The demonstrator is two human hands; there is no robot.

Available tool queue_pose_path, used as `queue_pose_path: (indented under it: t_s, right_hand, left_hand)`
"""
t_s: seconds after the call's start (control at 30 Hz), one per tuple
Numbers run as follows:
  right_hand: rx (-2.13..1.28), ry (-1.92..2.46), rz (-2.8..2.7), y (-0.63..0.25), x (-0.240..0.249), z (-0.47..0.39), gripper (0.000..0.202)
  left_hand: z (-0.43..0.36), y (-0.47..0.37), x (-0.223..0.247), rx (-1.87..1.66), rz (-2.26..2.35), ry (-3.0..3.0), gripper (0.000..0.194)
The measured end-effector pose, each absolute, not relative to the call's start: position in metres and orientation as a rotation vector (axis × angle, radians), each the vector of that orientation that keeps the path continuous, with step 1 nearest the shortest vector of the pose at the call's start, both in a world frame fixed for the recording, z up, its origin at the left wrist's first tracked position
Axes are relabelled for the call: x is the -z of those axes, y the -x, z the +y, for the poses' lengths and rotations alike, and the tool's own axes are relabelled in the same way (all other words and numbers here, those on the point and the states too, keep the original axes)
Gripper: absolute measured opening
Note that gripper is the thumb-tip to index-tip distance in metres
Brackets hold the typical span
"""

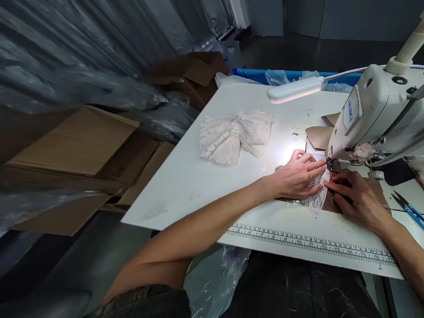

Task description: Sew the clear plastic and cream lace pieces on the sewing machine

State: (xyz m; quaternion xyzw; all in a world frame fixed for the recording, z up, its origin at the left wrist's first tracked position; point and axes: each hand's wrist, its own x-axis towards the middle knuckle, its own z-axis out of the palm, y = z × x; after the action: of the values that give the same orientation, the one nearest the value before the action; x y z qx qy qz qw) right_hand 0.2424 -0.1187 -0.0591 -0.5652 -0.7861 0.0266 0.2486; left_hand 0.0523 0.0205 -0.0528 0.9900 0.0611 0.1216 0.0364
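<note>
My left hand (300,174) lies flat over a piece of white lace fabric (317,198), its fingers stretched toward the needle area of a white sewing machine (367,106). At the lace's right edge, my right hand (354,196) has its fingers bent, with thumb and fingertips closed on the border. The lace passes beneath the machine's presser foot (329,164); its far part is hidden under my left hand. Brown card or paper (334,204) lies under the lace and my right fingers. Left of the machine rests a gathered heap of white lace pieces (236,137).
The white table (185,194) has a printed ruler (311,245) along its front edge. Blue-handled scissors (409,210) lie at the right. A lamp (294,90) hangs over the table. Cardboard boxes (76,141) and plastic sheeting (82,57) stand at the left.
</note>
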Motion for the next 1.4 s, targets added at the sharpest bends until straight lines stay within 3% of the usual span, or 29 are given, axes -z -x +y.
queue_pose_path:
  t_s: [0.67, 1.17, 1.4]
  right_hand:
    - [-0.019, 1.574, -2.128, -0.241, 0.064, -0.121, 0.031]
    - [0.219, 1.752, -2.155, -0.233, 0.065, -0.116, 0.037]
    - [0.119, 1.708, -2.052, -0.238, 0.068, -0.119, 0.040]
  left_hand:
    - [0.010, -0.055, 0.054, -0.491, 0.118, -3.148, 0.033]
    - [0.006, -0.062, 0.061, -0.452, 0.422, -3.126, 0.044]
    - [0.006, -0.066, 0.064, -0.582, 0.499, -3.121, 0.043]
